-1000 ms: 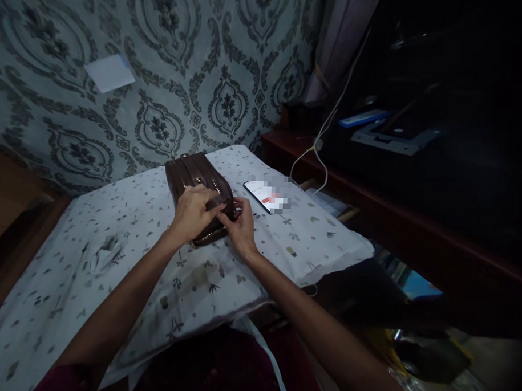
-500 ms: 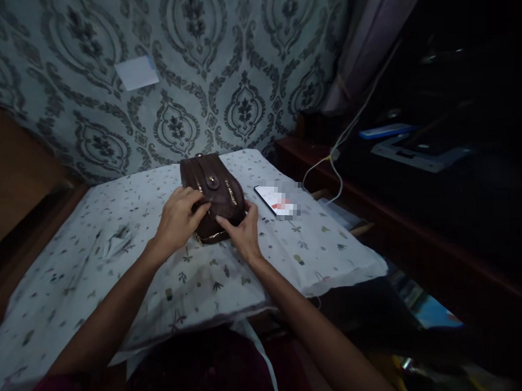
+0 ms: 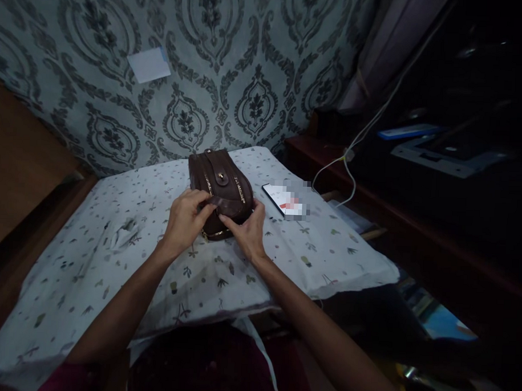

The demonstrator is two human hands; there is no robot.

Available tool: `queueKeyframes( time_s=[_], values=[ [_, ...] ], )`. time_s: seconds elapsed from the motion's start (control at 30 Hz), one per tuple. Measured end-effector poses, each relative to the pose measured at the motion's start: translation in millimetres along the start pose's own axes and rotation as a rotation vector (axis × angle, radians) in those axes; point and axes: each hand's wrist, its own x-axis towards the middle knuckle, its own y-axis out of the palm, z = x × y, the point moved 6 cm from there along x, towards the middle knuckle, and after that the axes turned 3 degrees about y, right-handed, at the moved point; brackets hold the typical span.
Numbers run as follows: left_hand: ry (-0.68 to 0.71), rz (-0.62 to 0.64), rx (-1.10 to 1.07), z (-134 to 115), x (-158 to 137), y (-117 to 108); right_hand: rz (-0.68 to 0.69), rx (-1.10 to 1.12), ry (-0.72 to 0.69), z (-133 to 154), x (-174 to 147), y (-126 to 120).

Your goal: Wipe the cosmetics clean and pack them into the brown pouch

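Observation:
A dark brown leather-look bag (image 3: pixel 229 186) with gold zips and a round metal stud on a strap lies on the patterned white cloth (image 3: pixel 284 276). My left hand (image 3: pixel 185 218) pinches the bag's front flap edge between thumb and fingers. On the near right corner, my right hand (image 3: pixel 249 229) grips the bag, its thumb on the front and its fingers round the side. The fingertips of both hands are partly hidden. A phone (image 3: pixel 282 201) with a lit screen lies just right of the bag.
Behind the table stands a wall with damask wallpaper (image 3: pixel 186 121), and a white card (image 3: pixel 149 65) is on it. A white cable (image 3: pixel 352 147) hangs at the right beside a dark cabinet (image 3: pixel 457 225). Crumpled white material (image 3: pixel 126 233) lies on the cloth at left.
The view has shifted slightly, so the scene sits a little further right. The flap edge between my left fingers looks raised more than before. Both hands keep their hold on the bag.

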Motion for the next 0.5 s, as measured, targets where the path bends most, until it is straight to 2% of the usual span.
queueKeyframes(
  time_s=[0.2, 0.5],
  values=[
    [0.01, -0.028, -0.006, 1.0, 0.3, 0.2, -0.032, -0.017, 0.033, -1.3, -0.9, 5.1],
    [0.019, 0.014, 0.024, -0.6, 1.1, 1.9, -0.044, -0.024, 0.057, 0.5, -1.0, 8.0]
  ],
)
